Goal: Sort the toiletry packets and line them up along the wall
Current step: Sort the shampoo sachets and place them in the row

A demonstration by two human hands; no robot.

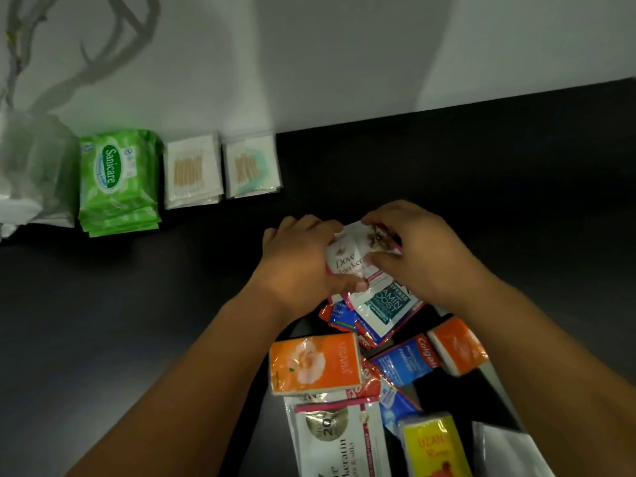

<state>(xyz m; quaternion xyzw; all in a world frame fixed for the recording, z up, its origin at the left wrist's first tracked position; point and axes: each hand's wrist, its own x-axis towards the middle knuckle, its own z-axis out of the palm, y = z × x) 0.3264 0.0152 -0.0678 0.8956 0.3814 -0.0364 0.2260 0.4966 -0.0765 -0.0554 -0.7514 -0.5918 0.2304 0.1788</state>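
Both hands hold a white Dove sachet point(347, 258) above the pile of packets. My left hand point(299, 261) grips its left side with the thumb underneath, and my right hand point(413, 249) pinches its top and right edge. Below lie a teal-and-white sachet point(385, 309), red-blue sachets point(339, 316), Colgate packets point(407, 361), two orange tissue packs point(315, 363) point(456, 346), a yellow tissue pack point(433, 445) and a large Dove keratin sachet point(339, 438). Against the wall stand green Sanicare wipes point(117, 180) and two cotton-bud packets point(192, 170) point(253, 166).
A white plastic bag point(31, 173) sits at the far left by the wall point(344, 56). The black tabletop point(481, 173) stretches along the wall to the right of the cotton-bud packets. A white wrapper point(499, 452) lies at the bottom right.
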